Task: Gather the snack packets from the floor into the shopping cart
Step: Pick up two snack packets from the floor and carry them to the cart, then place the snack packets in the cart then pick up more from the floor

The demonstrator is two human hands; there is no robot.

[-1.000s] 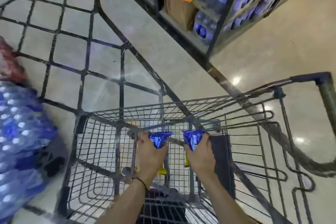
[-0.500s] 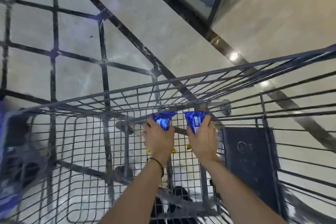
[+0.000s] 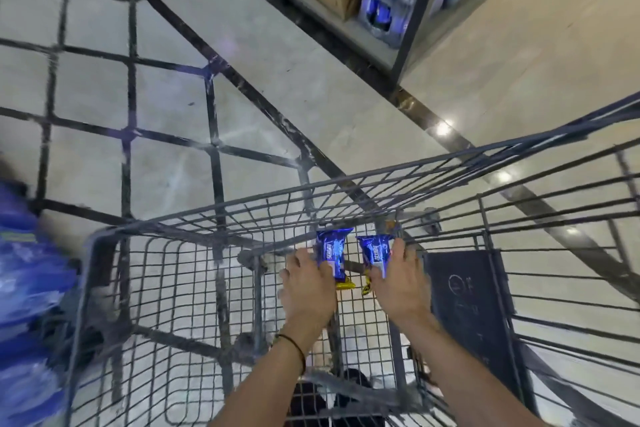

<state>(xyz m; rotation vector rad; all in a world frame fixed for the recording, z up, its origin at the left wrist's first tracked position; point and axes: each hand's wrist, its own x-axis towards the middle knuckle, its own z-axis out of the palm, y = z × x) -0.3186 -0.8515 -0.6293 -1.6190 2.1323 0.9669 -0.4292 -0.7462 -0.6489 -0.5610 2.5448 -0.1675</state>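
Both my hands reach down inside the grey wire shopping cart (image 3: 346, 184), close to its far end. My left hand (image 3: 306, 282) grips a blue snack packet (image 3: 330, 250) with a yellow end showing below the fingers. My right hand (image 3: 398, 279) grips a second blue snack packet (image 3: 374, 251), also with a yellow end. The two packets stand side by side, a small gap between them, just above the cart's wire bottom. No packets on the floor are in view.
A large black wire frame (image 3: 128, 135) stands left of the cart. Blue shrink-wrapped bottle packs (image 3: 24, 288) lie at the far left. A shelf unit (image 3: 398, 7) with a cardboard box and bottle packs stands ahead. A dark panel (image 3: 467, 305) lies inside the cart at right.
The view has shifted and risen, showing the shelf again. Both hands have pushed a little deeper into the cart, and more of each blue packet shows above the fingers.
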